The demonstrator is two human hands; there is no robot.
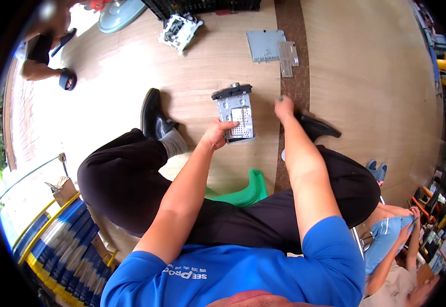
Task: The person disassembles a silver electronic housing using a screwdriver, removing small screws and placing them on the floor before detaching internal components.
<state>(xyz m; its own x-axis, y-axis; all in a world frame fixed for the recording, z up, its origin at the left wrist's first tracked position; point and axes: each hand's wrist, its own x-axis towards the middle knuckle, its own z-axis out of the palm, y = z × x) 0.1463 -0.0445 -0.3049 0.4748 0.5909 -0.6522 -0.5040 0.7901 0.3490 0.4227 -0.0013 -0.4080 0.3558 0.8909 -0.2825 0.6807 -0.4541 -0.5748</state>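
From the head view, I have the metal unit (237,113) in my left hand (214,134), which grasps it by its near left edge, my thumb laid across the top face. It sits between my two shoes, over the wooden floor (223,61). Its long axis runs away from my body, nearly straight, with the black front (231,92) at the far end. My right hand (284,107) is off to the right of it, at about the same reach and apart from it, so the unit's right side faces that hand across a gap; my left is the nearer one. The right hand's fingers look curled in and a speck of green shows there, but blur keeps me from telling whether I'm gripping something.

The unit is a boxy, silvery case with round marks near the front, a plate dotted with small holes on top, and a round knob (235,85) sticking out of the black end. Beyond it on the floor lie a flat grey-blue panel (264,45), a narrower metal plate (288,59) by its right edge, and a whitish mechanism (180,31) farther left.
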